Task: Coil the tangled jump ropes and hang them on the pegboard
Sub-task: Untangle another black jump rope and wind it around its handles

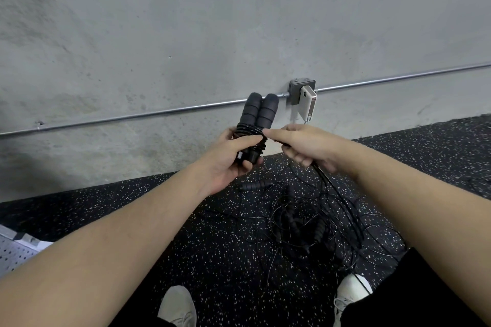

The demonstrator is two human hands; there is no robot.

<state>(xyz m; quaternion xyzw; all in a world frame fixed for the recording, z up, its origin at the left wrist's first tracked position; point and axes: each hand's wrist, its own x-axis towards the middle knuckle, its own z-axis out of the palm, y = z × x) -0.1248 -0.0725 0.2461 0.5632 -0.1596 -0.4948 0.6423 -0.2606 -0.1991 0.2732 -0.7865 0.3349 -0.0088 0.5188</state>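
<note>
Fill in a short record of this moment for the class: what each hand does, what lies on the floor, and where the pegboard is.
left hand: grips the paired handles
right hand: pinches the cord beside the wraps
floor: tangled ropes, not yet coiled
pegboard: lower left, nothing visibly hung

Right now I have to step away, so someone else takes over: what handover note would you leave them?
Left hand grips the two foam handles held together.
Right hand pinches the black cord, wrapping it round them; several turns are on.
The cord's remainder trails to the tangled ropes on the speckled floor.
Pegboard lies far left; nothing visibly hung.
Left: finish wrapping, hang, untangle the others.
</note>
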